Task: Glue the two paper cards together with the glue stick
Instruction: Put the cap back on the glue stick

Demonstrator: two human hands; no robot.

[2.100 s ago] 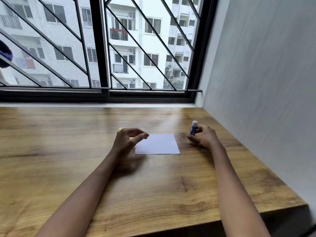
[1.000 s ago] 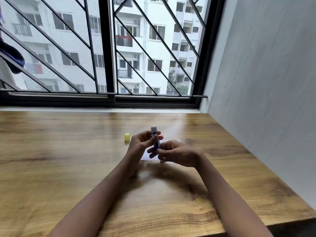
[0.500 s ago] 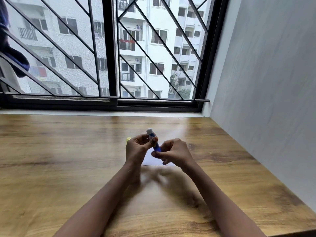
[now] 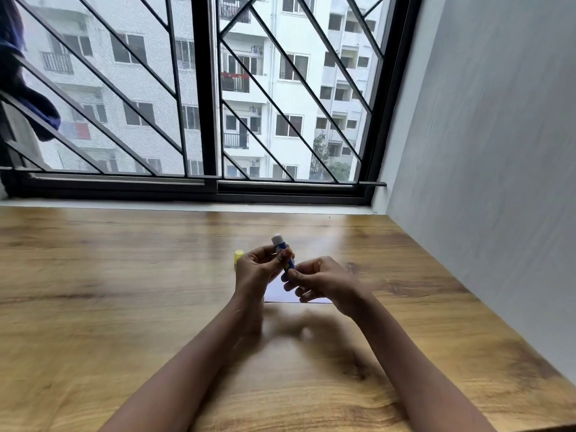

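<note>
Both hands are on the glue stick (image 4: 281, 245), held tilted above the card (image 4: 279, 294): the left hand (image 4: 255, 271) pinches its barrel, the right hand (image 4: 322, 283) its base, seemingly to twist it. Overtwisting could push out a long glue column that snaps or smears. With neither hand on the card, a sticky stroke could drag it across the table (image 4: 124, 307).

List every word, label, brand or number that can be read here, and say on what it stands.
On the glue stick: any print on the blue barrel is too small and blurred to read.
On the paper card: no text on the part that shows.
On the yellow cap: no text visible.
Nothing can be read.
</note>
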